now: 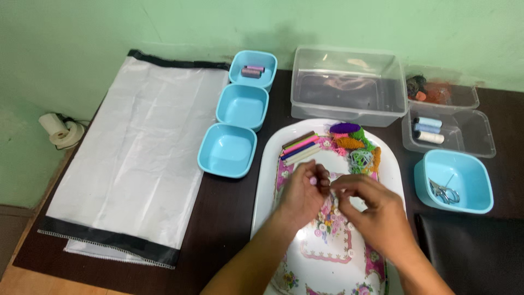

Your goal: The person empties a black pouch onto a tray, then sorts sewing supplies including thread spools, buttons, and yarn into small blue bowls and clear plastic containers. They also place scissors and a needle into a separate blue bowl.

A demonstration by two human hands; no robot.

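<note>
Both hands meet over the floral tray (267, 180): left hand (303, 195) pinches a small lilac bead (313, 180), right hand (376, 210) fingertips pinched beside it, contents unclear.

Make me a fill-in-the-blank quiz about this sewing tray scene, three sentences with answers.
1. Both hands meet above the floral ___.
2. The scissors lie in a ___ bowl on the right.
3. Of the three blue bowls in a row, only the ___ one holds thread spools.

Answers: tray; blue; farthest
</note>
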